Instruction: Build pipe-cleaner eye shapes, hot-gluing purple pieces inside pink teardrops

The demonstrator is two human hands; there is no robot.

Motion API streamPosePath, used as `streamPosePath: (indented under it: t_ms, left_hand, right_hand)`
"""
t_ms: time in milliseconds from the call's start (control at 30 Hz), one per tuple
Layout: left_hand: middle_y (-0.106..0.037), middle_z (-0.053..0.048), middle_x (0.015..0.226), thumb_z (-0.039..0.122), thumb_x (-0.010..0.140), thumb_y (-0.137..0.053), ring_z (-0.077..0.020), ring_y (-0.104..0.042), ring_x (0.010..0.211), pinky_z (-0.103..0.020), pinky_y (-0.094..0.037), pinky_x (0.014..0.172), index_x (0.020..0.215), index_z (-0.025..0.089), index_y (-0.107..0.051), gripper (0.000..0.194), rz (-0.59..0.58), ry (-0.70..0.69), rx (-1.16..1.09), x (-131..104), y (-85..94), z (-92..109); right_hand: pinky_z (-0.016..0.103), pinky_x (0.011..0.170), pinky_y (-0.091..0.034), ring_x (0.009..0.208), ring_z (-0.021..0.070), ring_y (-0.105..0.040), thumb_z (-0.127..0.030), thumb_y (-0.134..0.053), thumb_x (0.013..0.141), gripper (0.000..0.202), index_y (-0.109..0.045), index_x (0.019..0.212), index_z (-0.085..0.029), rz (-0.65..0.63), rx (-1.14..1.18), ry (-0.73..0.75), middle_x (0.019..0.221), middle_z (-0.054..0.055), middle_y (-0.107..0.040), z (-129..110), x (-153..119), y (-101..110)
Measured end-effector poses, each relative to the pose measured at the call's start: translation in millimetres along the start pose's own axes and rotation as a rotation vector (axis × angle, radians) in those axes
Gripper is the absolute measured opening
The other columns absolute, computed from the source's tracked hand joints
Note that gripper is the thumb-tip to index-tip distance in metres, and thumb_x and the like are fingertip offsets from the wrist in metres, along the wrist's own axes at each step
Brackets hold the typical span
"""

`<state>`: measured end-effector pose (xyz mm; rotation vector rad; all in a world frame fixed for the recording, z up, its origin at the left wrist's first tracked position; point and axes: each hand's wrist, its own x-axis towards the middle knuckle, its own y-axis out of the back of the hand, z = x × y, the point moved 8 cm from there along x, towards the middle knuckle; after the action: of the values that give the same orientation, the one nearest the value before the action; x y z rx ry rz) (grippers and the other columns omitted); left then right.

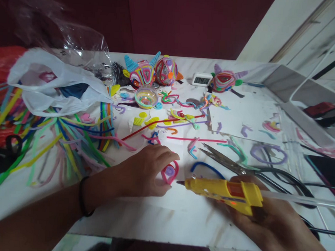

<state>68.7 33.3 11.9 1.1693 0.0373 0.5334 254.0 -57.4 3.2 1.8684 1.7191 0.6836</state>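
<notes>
Between the thumb and fingers of my left hand (pixel 143 170) is a pink pipe-cleaner loop (pixel 176 172) with a purple coil (pixel 169 171) inside it, low over the white paper. My right hand (pixel 264 222) is wrapped round a yellow hot glue gun (pixel 223 190). A clear glue stick (pixel 303 199) sticks out of its back end. The gun's dark nozzle points left, close to the pink loop's lower right edge; whether they touch I cannot tell. Just above the gun lies a blue pipe cleaner (pixel 207 166), and scissors (pixel 225 158) rest behind it, blades part open.
Pipe cleaners (pixel 67 141) and a white plastic bag (pixel 55 78) cover the left side. Decorated balls (pixel 142 75) and a digital clock (pixel 202 80) stand along the back. A clear bowl (pixel 145 96) sits before them. At right are a grey tray (pixel 296 104), cables and a phone (pixel 326 169).
</notes>
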Motion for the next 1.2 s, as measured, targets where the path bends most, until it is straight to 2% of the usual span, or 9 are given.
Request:
streamPosePath:
  t_ms: [167, 233, 433, 567, 733, 1067, 1200]
  left_hand:
    - [-0.063, -0.012, 0.118, 0.022, 0.074, -0.064, -0.0252, -0.058, 0.109, -0.037, -0.046, 0.096, 0.121, 0.012, -0.051, 0.049, 0.011, 0.021, -0.034, -1.3, 2.1, -2.8]
    - [-0.063, -0.012, 0.118, 0.023, 0.075, -0.064, -0.025, -0.058, 0.108, -0.037, -0.047, 0.096, 0.122, 0.012, -0.05, 0.05, 0.007, 0.031, -0.045, -2.2, 2.6, -3.8]
    - [-0.061, -0.012, 0.12, 0.025, 0.079, -0.061, -0.0243, -0.057, 0.109, -0.037, -0.047, 0.096, 0.128, 0.013, -0.045, 0.053, 0.018, 0.053, -0.053, -5.6, 4.2, -5.6]
    - [-0.06, -0.012, 0.119, 0.027, 0.079, -0.062, -0.0241, -0.057, 0.108, -0.037, -0.047, 0.095, 0.129, 0.014, -0.043, 0.054, 0.005, 0.069, -0.059, -6.2, 1.8, -8.6]
    - [-0.059, -0.011, 0.12, 0.026, 0.079, -0.062, -0.0242, -0.056, 0.109, -0.037, -0.047, 0.096, 0.129, 0.015, -0.042, 0.055, -0.002, 0.074, -0.057, -6.8, 0.6, -9.8]
    - [-0.058, -0.011, 0.121, 0.024, 0.078, -0.062, -0.0236, -0.055, 0.111, -0.037, -0.046, 0.098, 0.129, 0.016, -0.042, 0.056, -0.013, 0.08, -0.057, -7.4, 0.7, -9.3]
    - [-0.059, -0.011, 0.121, 0.025, 0.078, -0.062, -0.024, -0.056, 0.11, -0.038, -0.046, 0.097, 0.129, 0.016, -0.042, 0.055, -0.012, 0.08, -0.052, -7.1, 2.0, -8.5]
  right_hand:
    - [0.023, 0.059, -0.059, 0.072, 0.0214, -0.072, -0.032, -0.061, 0.082, 0.013, -0.068, 0.09, -0.024, -0.126, 0.08, -0.007, 0.093, 0.005, -0.074, -0.3, -0.5, -8.9]
    - [0.024, 0.059, -0.059, 0.071, 0.0215, -0.071, -0.033, -0.06, 0.083, 0.013, -0.067, 0.09, -0.024, -0.129, 0.06, -0.005, 0.093, 0.004, -0.073, 1.2, -0.7, -9.3]
    - [0.026, 0.062, -0.059, 0.076, 0.0231, -0.071, -0.037, -0.057, 0.084, 0.018, -0.058, 0.072, -0.024, -0.101, -0.04, 0.034, 0.089, 0.005, -0.07, -3.5, -0.5, -7.7]
    - [0.024, 0.058, -0.058, 0.07, 0.0201, -0.071, -0.04, -0.053, 0.088, 0.02, -0.061, 0.079, -0.024, -0.102, -0.146, 0.062, 0.089, 0.006, -0.07, -4.6, -2.6, -7.8]
    - [0.022, 0.058, -0.058, 0.069, 0.018, -0.07, -0.039, -0.052, 0.089, 0.019, -0.061, 0.082, -0.024, -0.124, -0.14, 0.14, 0.091, 0.005, -0.069, -12.1, -1.5, -12.1]
    - [0.024, 0.07, -0.058, 0.082, 0.0182, -0.068, -0.032, -0.047, 0.094, 0.011, -0.055, 0.091, -0.025, -0.194, -0.143, 0.168, 0.096, 0.003, -0.067, -16.9, -2.2, -20.4]
    - [0.025, 0.068, -0.057, 0.081, 0.0168, -0.067, -0.03, -0.045, 0.095, 0.011, -0.056, 0.096, -0.027, -0.188, -0.168, 0.229, 0.098, 0.003, -0.065, -18.3, -4.6, -21.0]
